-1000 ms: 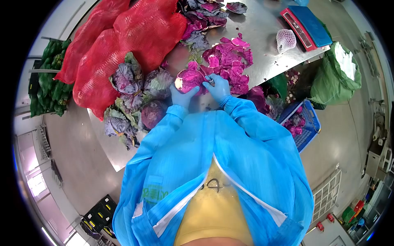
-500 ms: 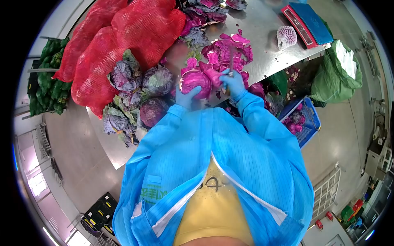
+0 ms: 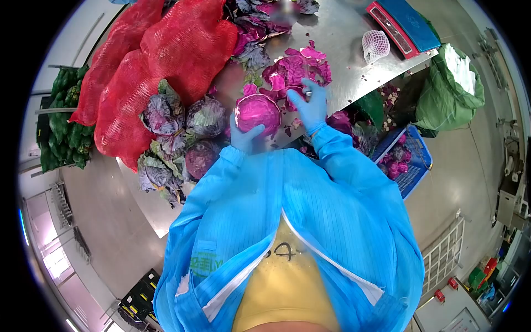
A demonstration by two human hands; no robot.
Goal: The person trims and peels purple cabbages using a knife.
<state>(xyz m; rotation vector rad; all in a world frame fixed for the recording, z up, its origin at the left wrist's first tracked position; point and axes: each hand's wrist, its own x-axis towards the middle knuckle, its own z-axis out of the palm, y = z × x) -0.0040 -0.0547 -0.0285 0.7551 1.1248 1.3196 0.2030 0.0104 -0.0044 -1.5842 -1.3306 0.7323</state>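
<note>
A trimmed red cabbage, its purple surface bare and shiny, sits at the near edge of the metal table. My left hand, in a blue glove, cups it from the left and near side, thumb across its front. My right hand, also gloved, is just right of the cabbage and apart from it. Its thumb is stretched out to the left, while the fingers curl around a knife; only a small grey bit of it shows. Peeled cabbage leaves lie in a heap just beyond.
Untrimmed red cabbages are piled at left beside red mesh sacks. More leaves lie at the far side. A white foam net and a red-and-blue scale stand at right, near a green bag and a blue crate.
My right hand has drawn back from the cabbage and its thumb has opened out. The loose leaf piece between hand and cabbage is gone from there. My left hand stays on the cabbage.
</note>
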